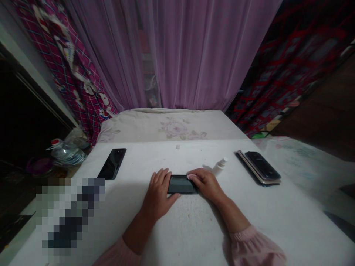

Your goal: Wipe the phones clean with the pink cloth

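While both hands sit on the black glass smartphone (181, 184) on the white tabletop (194, 225), neither is clenched. Left hand (159, 193): open, fingers spread, thumb at the phone's lower left corner. Right hand (203, 183): lying over the phone's right end, fingers lightly curved; grip or plain rest, cannot tell. Phone lies flat between the hands, screen up.

Just past the right hand: small white spray bottle (220, 166), lying on its side. Further right, well apart: dark oval-edged phone (262, 165) stacked on a gold-edged phone (251, 170). Well left of the left hand: second black glass smartphone (112, 163), flat on the table. Beyond the hands: cream floral bedding (172, 127), sheer purple curtain (194, 48). Pixelated patch (69, 216) left of the left arm hides whatever is there.
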{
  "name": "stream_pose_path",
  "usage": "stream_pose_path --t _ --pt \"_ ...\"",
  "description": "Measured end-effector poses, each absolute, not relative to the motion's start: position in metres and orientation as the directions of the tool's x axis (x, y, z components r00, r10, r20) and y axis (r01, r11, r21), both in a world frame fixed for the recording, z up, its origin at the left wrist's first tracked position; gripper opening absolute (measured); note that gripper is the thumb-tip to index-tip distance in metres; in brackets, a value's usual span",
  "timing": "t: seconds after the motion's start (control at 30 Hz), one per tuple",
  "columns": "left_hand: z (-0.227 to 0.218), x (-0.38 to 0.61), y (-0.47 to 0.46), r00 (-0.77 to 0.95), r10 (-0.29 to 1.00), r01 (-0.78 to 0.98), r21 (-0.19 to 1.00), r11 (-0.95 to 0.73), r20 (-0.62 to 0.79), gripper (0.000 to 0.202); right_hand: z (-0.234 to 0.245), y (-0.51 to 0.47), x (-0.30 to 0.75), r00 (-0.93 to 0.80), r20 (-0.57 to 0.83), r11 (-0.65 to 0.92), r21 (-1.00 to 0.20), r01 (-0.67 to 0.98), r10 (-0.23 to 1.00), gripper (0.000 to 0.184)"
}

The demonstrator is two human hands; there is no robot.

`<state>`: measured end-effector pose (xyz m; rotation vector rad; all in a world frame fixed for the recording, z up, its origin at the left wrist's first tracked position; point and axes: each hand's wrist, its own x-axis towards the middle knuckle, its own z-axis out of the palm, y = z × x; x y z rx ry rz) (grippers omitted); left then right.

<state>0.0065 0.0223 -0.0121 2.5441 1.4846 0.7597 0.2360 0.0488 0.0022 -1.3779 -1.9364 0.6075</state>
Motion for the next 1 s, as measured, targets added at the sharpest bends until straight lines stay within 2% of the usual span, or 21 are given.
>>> stream_pose_path --t 0.13,0.27,0.37,0.5,0.73,0.87,1.0 --pt "-0.018 0.005 0.026 0.281 0.862 0.834 0.336 -0.437 0.423 0.054 0.007 0.048 0.242 -0.237 0.237 0.335 -0.709 0.621 0.942 0.021" --pt "-0.016 0.004 0.026 0.309 0.853 0.818 0.34 -0.463 0.42 0.048 0.014 0.047 0.244 -0.333 0.251 0.403 -0.731 0.55 0.909 0.022" --pt "-0.012 0.005 0.024 0.337 0.852 0.819 0.321 -0.475 0.4 0.057 0.016 0.046 0.241 -0.428 0.285 0.478 -0.746 0.463 0.858 0.023" --pt "-0.009 0.006 0.021 0.366 0.862 0.852 0.247 -0.462 0.352 0.08 0.013 0.045 0.239 -0.505 0.312 0.53 -0.761 0.375 0.805 0.023" --pt "-0.011 0.006 0.022 0.397 0.874 0.859 0.222 -0.461 0.28 0.095 0.005 0.043 0.235 -0.472 0.277 0.512 -0.702 0.495 0.837 0.016" --pt "-0.011 0.005 0.022 0.415 0.87 0.85 0.228 -0.475 0.268 0.094 -0.004 0.043 0.226 -0.379 0.327 0.498 -0.639 0.586 0.866 0.016" --pt "-0.01 0.004 0.022 0.448 0.855 0.825 0.246 -0.508 0.262 0.095 -0.01 0.044 0.221 -0.313 0.363 0.478 -0.636 0.605 0.878 0.015"
